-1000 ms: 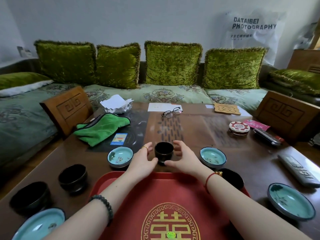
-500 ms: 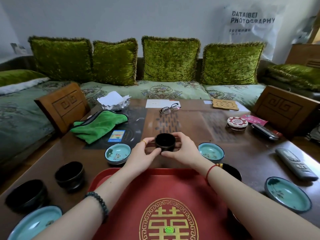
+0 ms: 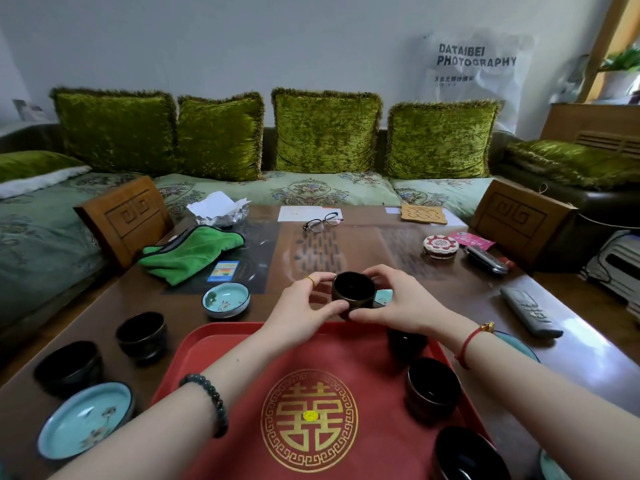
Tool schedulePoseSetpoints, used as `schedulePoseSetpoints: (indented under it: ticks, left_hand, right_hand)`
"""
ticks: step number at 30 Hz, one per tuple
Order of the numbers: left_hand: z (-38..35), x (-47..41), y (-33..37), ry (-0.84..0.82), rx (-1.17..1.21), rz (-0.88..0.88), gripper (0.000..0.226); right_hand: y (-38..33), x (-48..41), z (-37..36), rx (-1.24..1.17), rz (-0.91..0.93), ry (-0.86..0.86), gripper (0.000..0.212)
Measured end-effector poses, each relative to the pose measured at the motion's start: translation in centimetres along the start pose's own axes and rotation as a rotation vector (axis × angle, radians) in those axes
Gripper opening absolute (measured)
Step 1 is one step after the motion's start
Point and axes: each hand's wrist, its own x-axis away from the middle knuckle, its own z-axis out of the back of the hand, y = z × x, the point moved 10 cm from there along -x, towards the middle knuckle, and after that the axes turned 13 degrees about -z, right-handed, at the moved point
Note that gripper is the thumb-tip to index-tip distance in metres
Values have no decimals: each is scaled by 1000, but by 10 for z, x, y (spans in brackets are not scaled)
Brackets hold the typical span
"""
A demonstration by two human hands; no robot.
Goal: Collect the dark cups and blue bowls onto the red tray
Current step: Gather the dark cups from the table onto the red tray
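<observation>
My left hand [image 3: 304, 306] and my right hand [image 3: 398, 301] together hold a dark cup [image 3: 353, 292] lifted just beyond the far edge of the red tray [image 3: 242, 344]. Three dark cups stand along the tray's right side: one [image 3: 433, 388] in the middle, one [image 3: 465, 455] at the near corner, one [image 3: 405, 339] partly under my right wrist. On the table to the left are two dark cups [image 3: 141, 336] [image 3: 69, 367] and two blue bowls [image 3: 225, 299] [image 3: 85, 419]. A blue bowl [image 3: 382, 296] peeks out behind my right hand; another [image 3: 517, 344] lies under my right forearm.
A green cloth [image 3: 194, 252], glasses [image 3: 322, 221], crumpled paper [image 3: 218, 211], a round tin [image 3: 440, 247] and a grey remote [image 3: 531, 311] lie on the wooden table [image 3: 450, 292]. Carved wooden armrests [image 3: 124, 216] flank it, with a green-cushioned sofa behind.
Both hands closed on the dark cup and lifted it off the table, drawing it toward the tray. The view tilted down, showing more cups on the tray's right side.
</observation>
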Motion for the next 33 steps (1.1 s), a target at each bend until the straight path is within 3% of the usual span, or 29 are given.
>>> schedulePoseSetpoints:
  ticks: [18, 33]
  left_hand:
    - [-39, 30, -29, -128, -56, 58, 41]
    - [-41, 34, -34, -163, -74, 80, 50]
  right_hand:
    - [32, 5, -34, 463, -32, -22, 67]
    - [33, 9, -30, 376, 27, -49, 69]
